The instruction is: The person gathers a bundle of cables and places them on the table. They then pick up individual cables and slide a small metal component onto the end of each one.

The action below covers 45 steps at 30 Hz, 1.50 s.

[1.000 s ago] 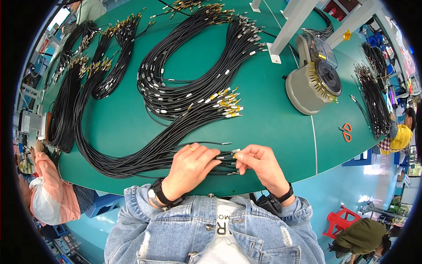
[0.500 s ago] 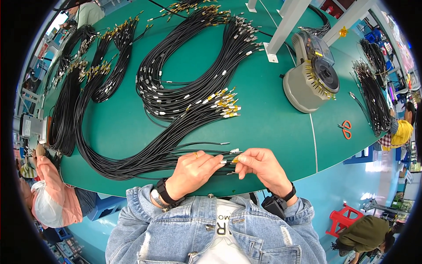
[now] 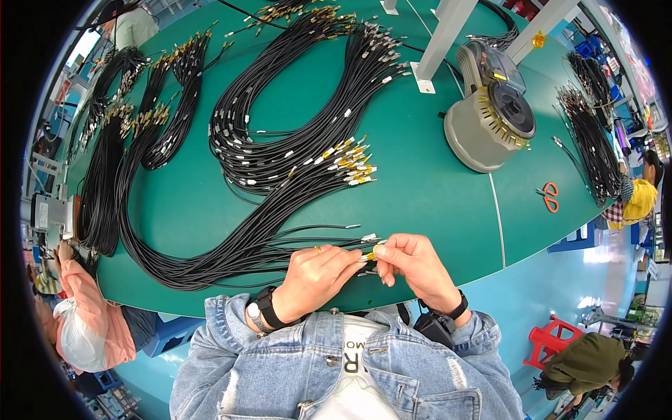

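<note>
Near the table's front edge, my left hand [image 3: 316, 278] is closed in a pinch on a black cable close to its end. A yellow tape piece [image 3: 371, 257] sits at that cable's end, beside a white label. My right hand [image 3: 416, 269] has its thumb and forefinger pinched on the yellow tape, its other fingers curled. Behind my hands lie more loose cable ends with white labels. They belong to a long curved bundle of black cables [image 3: 183, 269] on my left. Its other ends [image 3: 355, 162], with yellow and white tips, fan out farther back.
A round grey tape dispenser [image 3: 483, 129] with yellow strips around its wheel stands at the back right. Orange-handled scissors [image 3: 551, 197] lie right of it on the green table [image 3: 420, 203]. More cable bundles [image 3: 287, 91] lie behind, below a white post [image 3: 444, 42]. Other people sit around.
The yellow tape piece at my right fingertips has come up against the cable end by my left fingers. My hands are closer together. The whole view has shifted slightly.
</note>
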Motion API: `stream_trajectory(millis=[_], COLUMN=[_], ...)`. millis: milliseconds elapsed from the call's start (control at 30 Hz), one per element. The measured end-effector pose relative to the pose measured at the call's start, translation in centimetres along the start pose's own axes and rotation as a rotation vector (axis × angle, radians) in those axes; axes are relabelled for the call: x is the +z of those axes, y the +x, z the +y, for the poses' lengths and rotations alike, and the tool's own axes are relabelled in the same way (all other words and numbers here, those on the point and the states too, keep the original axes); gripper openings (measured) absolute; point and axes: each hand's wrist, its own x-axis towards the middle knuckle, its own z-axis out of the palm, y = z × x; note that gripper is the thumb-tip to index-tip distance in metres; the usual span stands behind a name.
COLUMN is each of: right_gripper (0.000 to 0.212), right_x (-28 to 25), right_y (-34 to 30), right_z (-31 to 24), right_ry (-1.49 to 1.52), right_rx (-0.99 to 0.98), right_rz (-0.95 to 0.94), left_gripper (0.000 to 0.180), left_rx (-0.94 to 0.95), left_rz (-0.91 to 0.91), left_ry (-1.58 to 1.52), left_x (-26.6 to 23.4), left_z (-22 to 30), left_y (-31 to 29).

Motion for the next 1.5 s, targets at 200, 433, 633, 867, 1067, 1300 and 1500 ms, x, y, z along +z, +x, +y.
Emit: stream_trajectory(millis=[200,433,633,867,1067,1300,1500], right_gripper=[0.02,0.019,0.019,0.02,0.019,0.017,0.018], right_x=[0.1,0.3,0.3,0.1,0.0,-0.5,0.5], right_y=[0.0,-0.3,-0.6,-0.6,-0.7,-0.8,-1.5], right_z=[0.1,-0.5,-0.9,-0.4,-0.1,0.7,1.4], right_ry=[-0.065,-0.19,-0.22,-0.278,-0.274,-0.133,-0.247], right_rx=[-0.076,-0.069,-0.016,-0.011,-0.001,0.027,-0.082], right_rz=[0.01,0.012,0.018,0.013,0.018,0.009,-0.104], left_gripper=[0.017,0.017,0.015,0.015,0.016,0.013,0.013], left_rx=[-0.042,-0.042,0.009,0.009,-0.02,-0.328,-0.251], left_rz=[-0.006,-0.014,-0.015,-0.074,-0.136,-0.171,-0.304], left_ry=[-0.041,-0.062,-0.031,-0.028,-0.009,-0.304,-0.345], left_x=[0.0,0.1,0.6,0.7,0.8,-0.3,-1.8], left_z=[0.1,0.2,0.4,0.6,0.6,0.5,0.6], left_y=[0.2,0.2,0.0,-0.1,-0.3,-0.3,-0.6])
